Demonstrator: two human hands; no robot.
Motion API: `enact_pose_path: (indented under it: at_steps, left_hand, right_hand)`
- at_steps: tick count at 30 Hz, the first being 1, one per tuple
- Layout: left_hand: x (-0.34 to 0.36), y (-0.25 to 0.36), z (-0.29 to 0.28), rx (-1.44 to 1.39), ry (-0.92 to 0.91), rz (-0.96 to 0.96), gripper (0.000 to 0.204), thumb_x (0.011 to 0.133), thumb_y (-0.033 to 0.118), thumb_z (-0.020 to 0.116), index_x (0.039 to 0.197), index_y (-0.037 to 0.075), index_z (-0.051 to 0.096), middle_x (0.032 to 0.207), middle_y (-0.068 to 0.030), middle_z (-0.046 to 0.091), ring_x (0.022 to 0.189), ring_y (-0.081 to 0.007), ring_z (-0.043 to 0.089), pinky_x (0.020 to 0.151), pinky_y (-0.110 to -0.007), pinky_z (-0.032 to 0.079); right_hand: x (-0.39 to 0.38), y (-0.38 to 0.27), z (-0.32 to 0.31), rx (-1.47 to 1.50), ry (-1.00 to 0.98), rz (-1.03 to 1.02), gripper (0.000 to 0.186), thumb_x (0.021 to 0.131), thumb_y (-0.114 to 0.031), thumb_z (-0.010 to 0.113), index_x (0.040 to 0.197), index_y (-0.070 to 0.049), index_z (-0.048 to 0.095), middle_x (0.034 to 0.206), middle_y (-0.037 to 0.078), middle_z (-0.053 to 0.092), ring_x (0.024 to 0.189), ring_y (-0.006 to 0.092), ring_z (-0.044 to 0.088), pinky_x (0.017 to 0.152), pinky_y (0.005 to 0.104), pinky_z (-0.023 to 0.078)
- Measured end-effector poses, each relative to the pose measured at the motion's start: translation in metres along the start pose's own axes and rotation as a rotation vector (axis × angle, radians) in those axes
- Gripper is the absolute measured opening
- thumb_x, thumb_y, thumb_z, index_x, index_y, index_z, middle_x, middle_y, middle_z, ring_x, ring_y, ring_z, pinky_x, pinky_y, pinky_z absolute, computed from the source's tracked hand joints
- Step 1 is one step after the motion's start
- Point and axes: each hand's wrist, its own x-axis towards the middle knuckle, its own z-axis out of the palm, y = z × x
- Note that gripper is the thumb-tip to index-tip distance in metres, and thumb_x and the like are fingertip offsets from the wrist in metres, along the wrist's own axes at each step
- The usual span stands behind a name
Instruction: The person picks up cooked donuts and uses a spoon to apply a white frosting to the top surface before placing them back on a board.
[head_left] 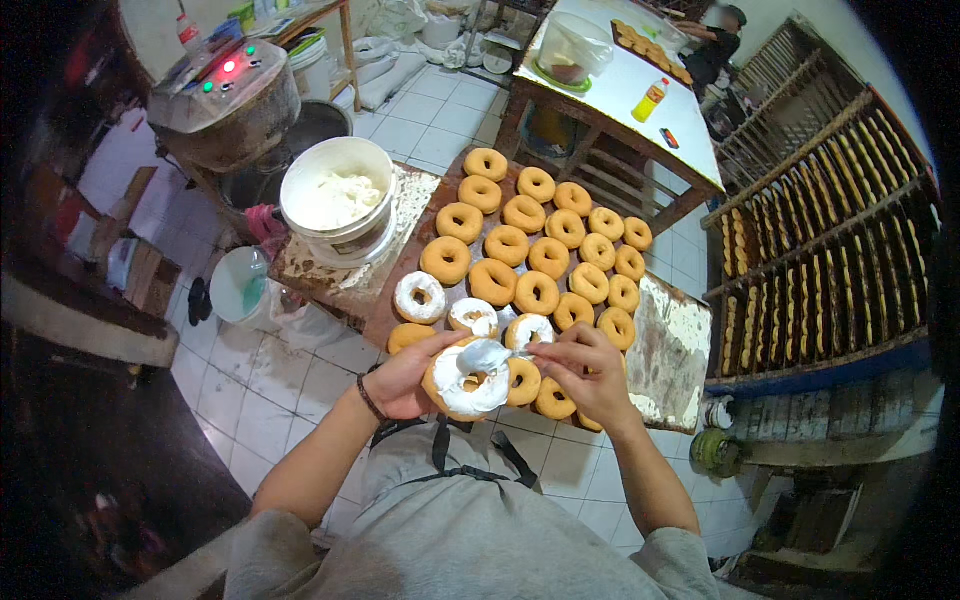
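Observation:
My left hand [398, 385] is closed around the edge of a doughnut [454, 400] topped with white cream, held up over the near edge of a metal tray [395, 306]. My right hand [585, 365] grips a metal spreader [483, 356], whose cream-smeared blade rests on that doughnut's top. On the tray, several plain golden doughnuts [492, 280] lie in rows, with cream-coated ones [420, 297] near the front left. A white bucket of cream [340, 185] stands at the back left of the work surface [672, 360], beside the tray.
A machine [225, 125] with lit buttons stands back left, above buckets [240, 290] on the tiled floor [230, 380]. Behind, a white-topped table [672, 105] holds a bottle, a tub and pastries; a person [715, 55] works beside it. Racks of baked goods [820, 250] fill the right.

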Motion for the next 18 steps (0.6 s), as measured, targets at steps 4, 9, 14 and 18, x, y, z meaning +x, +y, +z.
enact_pose_path:
  at_steps: [4, 9, 14, 18]
  left_hand:
    - [0.007, -0.002, 0.009, 0.056, 0.013, 0.018, 0.047, 0.107, 0.037, 0.039, 0.14, 0.006, 0.047, 0.134, -0.0087, 0.061, 0.117, -0.021, 0.064, 0.097, -0.039, 0.055]
    - [0.028, -0.004, 0.007, 0.04, 0.036, 0.056, 0.044, 0.107, 0.036, 0.038, 0.137, 0.007, 0.05, 0.13, -0.0074, 0.062, 0.114, -0.0201, 0.065, 0.097, -0.039, 0.054]
    - [0.033, 0.009, -0.021, -0.058, 0.01, 0.066, 0.046, 0.108, 0.036, 0.032, 0.138, 0.007, 0.049, 0.133, -0.0087, 0.061, 0.117, -0.0218, 0.063, 0.101, -0.039, 0.052]
    - [0.02, 0.034, -0.034, -0.164, -0.022, -0.028, 0.05, 0.107, 0.038, 0.031, 0.142, 0.007, 0.046, 0.137, -0.0123, 0.058, 0.123, -0.0283, 0.059, 0.104, -0.047, 0.049]
  right_hand:
    - [-0.024, 0.042, -0.007, 0.217, 0.083, 0.227, 0.019, 0.09, -0.017, 0.072, 0.107, -0.01, 0.077, 0.084, 0.002, 0.068, 0.075, 0.0095, 0.057, 0.064, 0.0251, 0.043]
    - [-0.027, 0.021, 0.026, 0.4, 0.069, 0.334, 0.023, 0.094, -0.02, 0.069, 0.11, -0.005, 0.075, 0.094, 0.004, 0.074, 0.081, 0.0081, 0.062, 0.067, 0.0237, 0.048]
    - [-0.02, -0.014, 0.033, 0.273, -0.121, 0.272, 0.022, 0.091, -0.021, 0.072, 0.108, -0.008, 0.076, 0.094, 0.007, 0.074, 0.081, 0.0117, 0.065, 0.069, 0.0242, 0.049]
    - [-0.006, -0.014, 0.038, 0.273, -0.09, 0.319, 0.019, 0.088, -0.021, 0.075, 0.104, -0.01, 0.078, 0.087, 0.005, 0.072, 0.076, 0.0119, 0.062, 0.065, 0.0263, 0.045]
